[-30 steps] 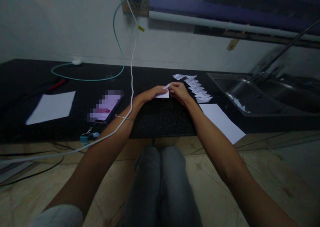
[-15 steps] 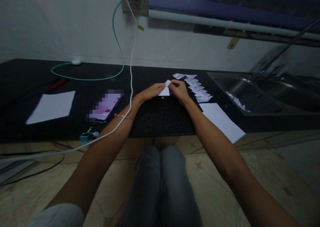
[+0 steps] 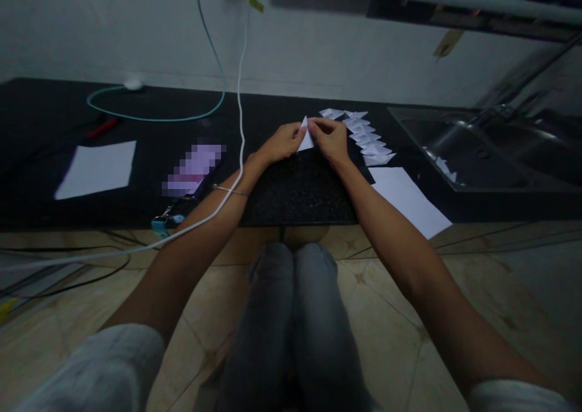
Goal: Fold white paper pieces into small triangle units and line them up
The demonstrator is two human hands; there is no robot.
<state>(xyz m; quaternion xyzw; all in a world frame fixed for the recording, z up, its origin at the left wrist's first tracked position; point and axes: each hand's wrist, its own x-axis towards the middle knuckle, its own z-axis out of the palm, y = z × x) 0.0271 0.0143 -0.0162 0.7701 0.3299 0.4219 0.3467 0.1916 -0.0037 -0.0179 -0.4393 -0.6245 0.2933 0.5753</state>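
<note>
A small white folded paper piece (image 3: 305,140) stands up as a pointed triangle over the black counter (image 3: 295,188). My left hand (image 3: 282,143) pinches its left side and my right hand (image 3: 331,138) pinches its right side and top. Both hands have their fingers closed on the paper. Just right of my right hand lies a row of several small folded white paper pieces (image 3: 366,138).
A white sheet (image 3: 409,199) lies by my right forearm and another white sheet (image 3: 97,168) at the left. A phone (image 3: 193,169) lies left of my left arm, under a white cable (image 3: 239,115). A steel sink (image 3: 473,154) is at the right; a green cable (image 3: 154,116) loops behind.
The paper piece has gone from lying flat under my fingers to standing as an upright triangle between both hands. The view has tilted downward.
</note>
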